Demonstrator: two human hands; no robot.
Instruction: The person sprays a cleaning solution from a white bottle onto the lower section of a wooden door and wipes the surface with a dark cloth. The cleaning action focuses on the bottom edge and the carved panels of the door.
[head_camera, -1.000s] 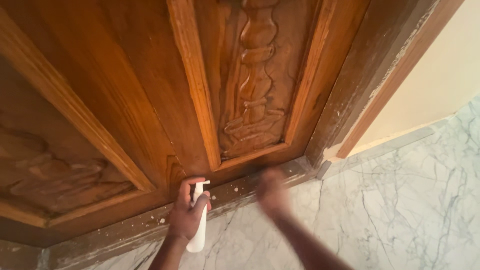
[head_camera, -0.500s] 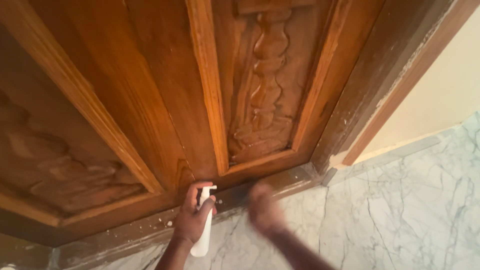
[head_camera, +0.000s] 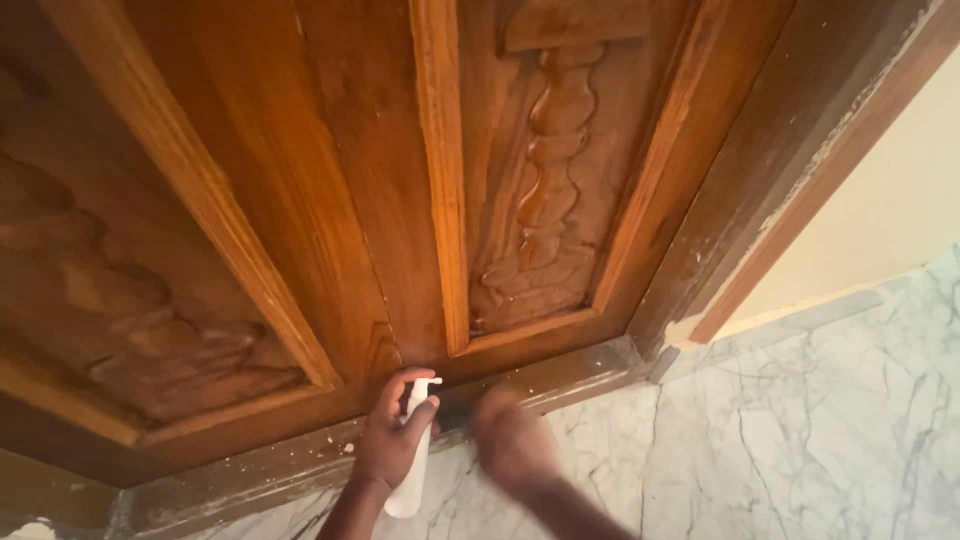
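My left hand (head_camera: 392, 436) grips a white spray bottle (head_camera: 414, 470), nozzle up against the bottom rail of a carved wooden door (head_camera: 330, 230). A finger rests on the bottle's trigger head. My right hand (head_camera: 512, 440) is blurred with motion, just right of the bottle, low against the door's dusty bottom edge (head_camera: 560, 378). Whether it holds anything cannot be made out. A dark patch sits on the rail between the two hands.
The door has raised carved panels (head_camera: 540, 200) and a darker wooden frame (head_camera: 790, 150) on the right. Pale marble floor (head_camera: 800, 430) with grey veins lies below. A cream wall (head_camera: 900, 210) stands at the far right. White specks dot the threshold.
My right hand has slid left along the bottom rail toward the spray bottle. The view has shifted slightly; my left hand keeps hold of the bottle in the same spot.
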